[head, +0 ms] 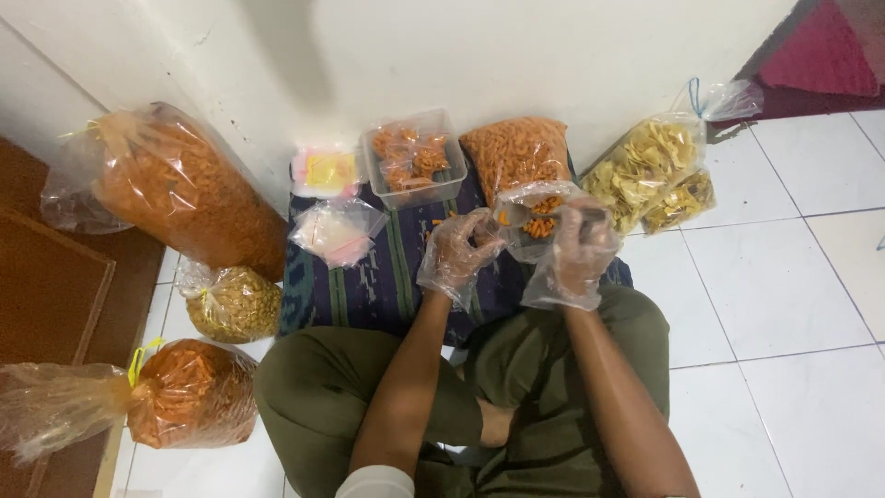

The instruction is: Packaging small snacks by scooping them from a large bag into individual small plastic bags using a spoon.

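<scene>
While the person sat cross-legged on the tiled floor (793,304), both hands, in loose clear plastic gloves, met over a dark striped cloth (369,277). The left hand (458,247) was closed on one edge of a small clear bag (533,214) partly filled with orange snacks; the right hand (579,247) gripped the opposite edge. Held at both sides, the bag hung mouth-up, which kept its contents from spilling. It sat just above the cloth, directly in front of the knees.

Stock was ranged within arm's reach along the wall: a clear tub (415,159) of packed portions, a heap of loose orange snacks (516,152), a bag of pale yellow chips (645,166), and a small white packet (336,231). Larger sacks of orange snacks (184,194) and a bag of nuts (235,302) stood further left, apart from the working area.
</scene>
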